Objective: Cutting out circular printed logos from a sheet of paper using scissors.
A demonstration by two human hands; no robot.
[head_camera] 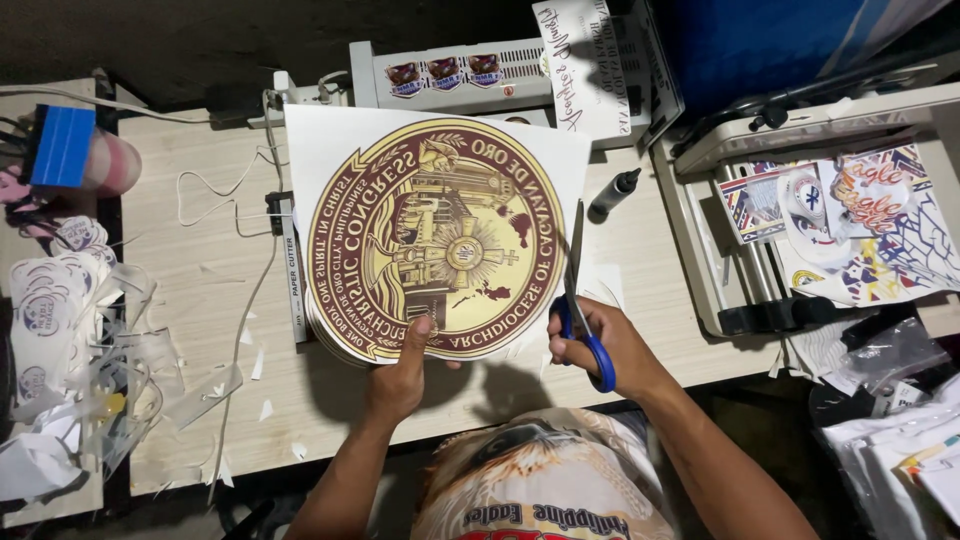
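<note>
Head cam: our left hand (398,372) pinches round print (432,236) at 6 o'clock, right hand (600,345) grips scissors (578,300) at 3 o'clock; w/ sheet sagging, blades could nick gold border.

a pale wooden table (200,290) carries everything here. along its far edge sit a paper cutter (290,262), a white device with round stickers (450,75) and loose white cables (225,195). a small dark bottle (612,194) lies to the right of centre, beside a grey machine (740,250) (printed sheets (850,215) rest on it). white paper scraps (262,370) dot the near part, and trimmed sticker offcuts (70,350) pile at the left end.
</note>
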